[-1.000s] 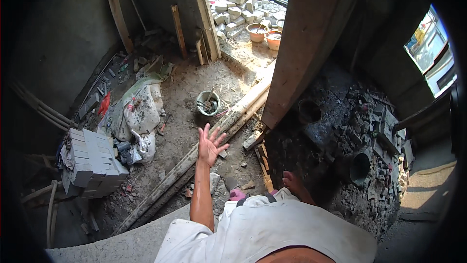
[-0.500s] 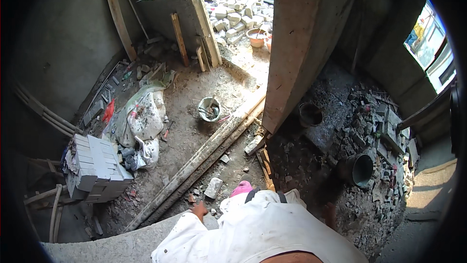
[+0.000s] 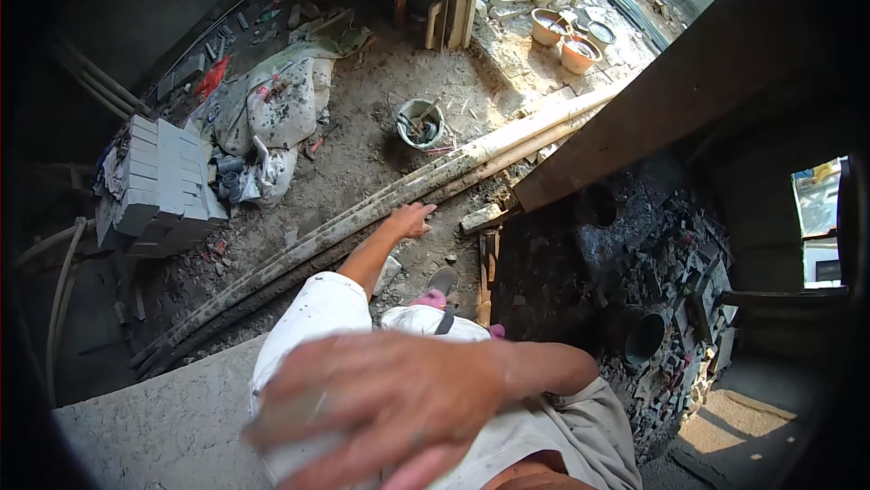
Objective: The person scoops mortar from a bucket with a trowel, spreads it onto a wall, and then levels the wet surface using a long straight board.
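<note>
Because the stack of grey blocks (image 3: pixel 154 182) sits unevenly on gritty dirt, a knock could topple it toward the crumpled, dusty sacks (image 3: pixel 272 109). Close to the lens the right hand (image 3: pixel 390 408) is a blur over a white shirt; whether it grips anything I cannot tell. Beyond it the left hand (image 3: pixel 412 218) reaches down with loose, parted fingers, holding nothing, just above the long pale poles (image 3: pixel 435 177). These are round and mud-caked and might roll and pinch fingers. Right of them, the jagged dark rubble (image 3: pixel 634 263) looks likely to shift underfoot.
</note>
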`<move>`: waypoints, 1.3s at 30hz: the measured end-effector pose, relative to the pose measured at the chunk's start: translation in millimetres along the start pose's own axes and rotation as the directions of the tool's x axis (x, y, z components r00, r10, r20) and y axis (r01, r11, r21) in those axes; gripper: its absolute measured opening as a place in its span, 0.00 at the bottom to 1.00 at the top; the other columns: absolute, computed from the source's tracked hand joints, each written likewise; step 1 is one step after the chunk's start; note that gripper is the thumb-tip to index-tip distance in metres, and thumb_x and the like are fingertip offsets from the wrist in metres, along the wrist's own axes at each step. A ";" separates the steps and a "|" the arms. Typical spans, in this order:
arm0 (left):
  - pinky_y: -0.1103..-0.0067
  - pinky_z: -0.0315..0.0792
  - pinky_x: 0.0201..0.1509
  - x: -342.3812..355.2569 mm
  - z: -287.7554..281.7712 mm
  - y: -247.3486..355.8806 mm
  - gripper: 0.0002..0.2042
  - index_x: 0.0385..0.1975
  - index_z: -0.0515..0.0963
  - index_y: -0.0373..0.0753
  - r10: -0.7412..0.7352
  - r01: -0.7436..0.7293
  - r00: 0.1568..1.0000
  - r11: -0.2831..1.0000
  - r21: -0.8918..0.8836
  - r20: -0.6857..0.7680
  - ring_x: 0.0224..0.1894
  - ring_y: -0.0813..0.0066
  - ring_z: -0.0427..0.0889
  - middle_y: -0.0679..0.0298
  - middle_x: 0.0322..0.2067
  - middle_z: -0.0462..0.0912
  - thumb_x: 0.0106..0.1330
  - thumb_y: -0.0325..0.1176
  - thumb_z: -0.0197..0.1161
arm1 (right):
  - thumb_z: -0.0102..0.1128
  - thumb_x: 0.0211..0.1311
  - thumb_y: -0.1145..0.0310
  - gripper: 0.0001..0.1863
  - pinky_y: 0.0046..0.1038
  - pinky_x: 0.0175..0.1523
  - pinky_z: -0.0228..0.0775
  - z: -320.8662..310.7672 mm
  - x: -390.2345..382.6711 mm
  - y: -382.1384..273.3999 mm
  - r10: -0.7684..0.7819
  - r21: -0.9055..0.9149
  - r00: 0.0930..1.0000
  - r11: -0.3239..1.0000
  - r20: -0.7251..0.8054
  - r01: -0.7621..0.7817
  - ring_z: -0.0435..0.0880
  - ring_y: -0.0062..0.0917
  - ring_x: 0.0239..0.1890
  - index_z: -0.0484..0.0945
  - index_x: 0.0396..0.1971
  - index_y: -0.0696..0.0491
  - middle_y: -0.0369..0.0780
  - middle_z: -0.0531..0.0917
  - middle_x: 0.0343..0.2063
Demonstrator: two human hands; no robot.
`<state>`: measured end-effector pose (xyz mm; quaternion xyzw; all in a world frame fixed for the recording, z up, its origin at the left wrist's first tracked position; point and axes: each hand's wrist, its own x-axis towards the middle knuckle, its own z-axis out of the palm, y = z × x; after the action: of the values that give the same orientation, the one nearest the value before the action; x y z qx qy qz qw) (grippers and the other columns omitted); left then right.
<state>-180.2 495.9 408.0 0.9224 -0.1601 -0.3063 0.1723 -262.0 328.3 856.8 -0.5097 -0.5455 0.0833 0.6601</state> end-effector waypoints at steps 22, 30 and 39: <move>0.62 0.69 0.58 -87.6 9.0 -31.8 0.36 0.67 0.58 0.42 -0.071 0.091 0.987 0.985 -0.144 0.143 0.55 0.46 0.75 0.46 0.53 0.76 0.60 0.49 0.62 | 0.30 0.66 0.32 0.36 0.52 0.72 0.40 86.3 1.5 119.3 0.254 -0.329 0.733 0.943 0.631 -0.044 0.59 0.43 0.68 0.59 0.68 0.34 0.42 0.62 0.67; 0.72 0.70 0.54 -138.3 59.6 -22.8 0.38 0.67 0.59 0.38 -0.349 0.303 0.932 0.591 -0.748 0.102 0.48 0.67 0.80 0.53 0.47 0.81 0.60 0.49 0.65 | 0.57 0.62 0.61 0.25 0.45 0.57 0.68 -173.4 -623.6 97.0 0.225 -0.109 0.041 -0.301 -0.973 -0.947 0.76 0.47 0.53 0.70 0.58 0.53 0.51 0.76 0.53; 0.75 0.72 0.52 -140.1 149.2 -73.1 0.39 0.67 0.59 0.35 -0.193 0.304 0.936 0.864 -0.402 0.295 0.46 0.64 0.79 0.50 0.49 0.78 0.59 0.48 0.66 | 0.55 0.60 0.63 0.21 0.39 0.50 0.71 92.9 -735.5 -85.8 -0.337 0.741 -0.670 -0.160 -0.662 -0.652 0.81 0.40 0.46 0.74 0.52 0.57 0.49 0.80 0.45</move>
<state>-365.5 584.2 336.6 0.8271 0.0146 -0.4655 0.3145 -662.6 -147.6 444.3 -0.7279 0.6565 -0.0938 0.1740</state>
